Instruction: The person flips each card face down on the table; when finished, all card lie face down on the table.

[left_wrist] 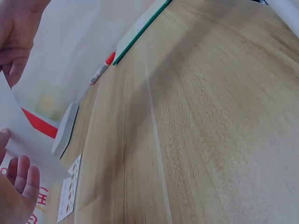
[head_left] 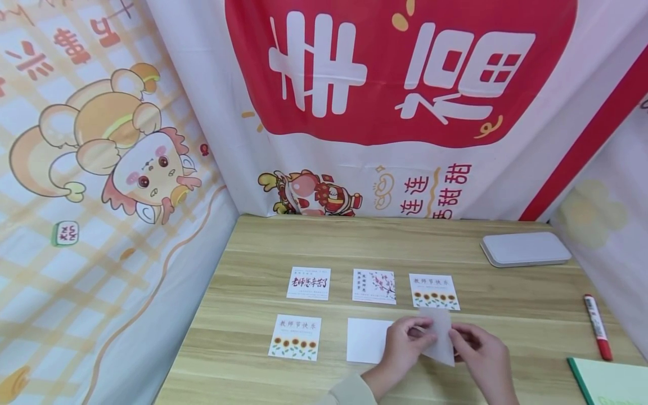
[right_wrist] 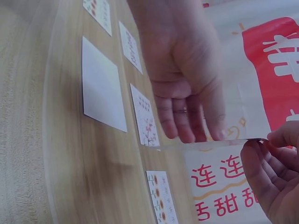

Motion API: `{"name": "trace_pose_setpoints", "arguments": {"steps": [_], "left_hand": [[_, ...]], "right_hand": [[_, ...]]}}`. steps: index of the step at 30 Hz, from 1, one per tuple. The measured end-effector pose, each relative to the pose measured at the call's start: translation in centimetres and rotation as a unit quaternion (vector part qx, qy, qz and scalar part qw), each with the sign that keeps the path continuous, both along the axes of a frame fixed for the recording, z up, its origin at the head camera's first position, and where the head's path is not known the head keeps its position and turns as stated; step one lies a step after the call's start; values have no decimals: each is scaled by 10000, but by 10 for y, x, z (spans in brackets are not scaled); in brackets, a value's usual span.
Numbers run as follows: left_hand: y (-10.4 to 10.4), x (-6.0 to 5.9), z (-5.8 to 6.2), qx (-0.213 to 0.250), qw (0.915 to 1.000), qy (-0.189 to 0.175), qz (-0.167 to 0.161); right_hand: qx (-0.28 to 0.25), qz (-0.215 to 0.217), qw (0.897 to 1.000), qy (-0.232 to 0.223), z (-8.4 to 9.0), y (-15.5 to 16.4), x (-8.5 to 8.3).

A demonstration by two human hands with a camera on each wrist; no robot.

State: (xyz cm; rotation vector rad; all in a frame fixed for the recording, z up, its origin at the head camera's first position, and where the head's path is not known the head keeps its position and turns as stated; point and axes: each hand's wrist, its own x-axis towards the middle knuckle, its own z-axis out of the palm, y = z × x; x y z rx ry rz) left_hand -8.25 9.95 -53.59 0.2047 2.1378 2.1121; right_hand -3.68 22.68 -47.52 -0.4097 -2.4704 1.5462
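A small plain whitish card (head_left: 438,336) stands tilted up between both hands, over the right part of the table. My left hand (head_left: 405,343) pinches its left edge with thumb and fingers, and my right hand (head_left: 481,354) pinches the right edge. The right wrist view catches this card (right_wrist: 201,143) almost edge-on. A blank white card (head_left: 365,340) lies left of the hands, partly covered by the left one. Just behind the held card is a sunflower card (head_left: 434,291). Another sunflower card (head_left: 295,337) lies at the front left.
A card with red and black lettering (head_left: 308,283) and a plum-blossom card (head_left: 374,286) lie in the back row. At the back right sits a white case (head_left: 526,248). A red-capped marker (head_left: 598,327) and a green-edged book (head_left: 610,381) lie right. Printed curtains surround the wooden table (head_left: 243,253).
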Motion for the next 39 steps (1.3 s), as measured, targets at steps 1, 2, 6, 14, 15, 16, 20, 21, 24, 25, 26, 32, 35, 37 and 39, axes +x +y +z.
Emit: {"name": "trace_pose_setpoints", "arguments": {"steps": [1,2,6,14,15,16,20,21,24,25,26,32,35,37,39], "left_hand": [[-1,-1,-2,22,10000,-61,47],[-2,-2,-3,36,9999,-123,92],[-5,-6,-8,18,9990,-361,254],[-13,-9,-13,-132,9977,-506,426],[-13,-10,-14,-163,9976,-521,424],[-14,-10,-14,-193,9975,-533,421],[-16,-11,-16,-122,9973,-629,355],[-16,-12,-16,-70,9973,-652,339],[-17,-12,-17,47,9970,-697,329],[-17,-13,-18,64,9969,-707,342],[-17,-13,-18,59,9968,-717,359],[-18,-13,-19,20,9954,-837,471],[-19,-12,-18,148,9950,-882,449],[-20,-12,-18,233,9948,-904,416],[-20,-12,-18,297,9946,-918,388]], "right_hand": [[-34,16,10000,40,1,1,1],[-69,18,10000,61,1,2,1],[-192,-37,9998,1,2,7,2],[-377,-65,9992,-70,3,12,2],[-436,-79,9990,-52,4,12,2],[-495,-80,9987,-31,4,13,2],[-675,-72,9977,15,3,14,3],[-690,-69,9976,21,3,15,3],[-724,-68,9974,15,2,17,3],[-748,-81,9972,7,2,18,3],[-766,-93,9970,4,2,19,3],[-824,-189,9964,-114,1,22,3],[-869,-205,9959,-169,0,24,3],[-938,-192,9953,-169,-1,25,3],[-949,-206,9951,-208,-1,26,2]]}}
